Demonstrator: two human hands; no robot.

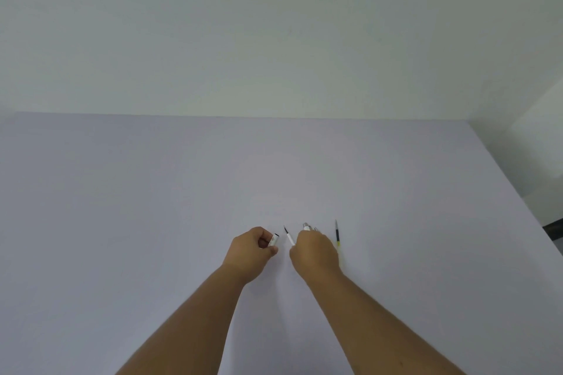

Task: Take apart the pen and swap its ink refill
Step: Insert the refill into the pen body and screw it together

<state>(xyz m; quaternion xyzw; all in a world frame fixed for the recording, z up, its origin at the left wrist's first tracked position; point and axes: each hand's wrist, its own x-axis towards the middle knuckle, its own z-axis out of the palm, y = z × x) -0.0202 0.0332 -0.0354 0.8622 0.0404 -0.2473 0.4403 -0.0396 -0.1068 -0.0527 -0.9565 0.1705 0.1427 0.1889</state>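
Observation:
My left hand (254,248) is closed around a short white pen section (273,239) whose dark open end points to the right. My right hand (315,251) is closed on a thin white ink refill (290,237) that sticks out up and to the left, its dark tip free between the two hands. A silvery pen piece (307,226) shows just above my right hand's knuckles; whether the hand holds it is unclear. A second refill (337,234), dark with a yellowish lower part, lies on the table right of my right hand.
The work surface is a pale lilac table (152,222) against a plain white wall. The table's right edge (518,192) runs diagonally at the far right, with a dark gap beyond it.

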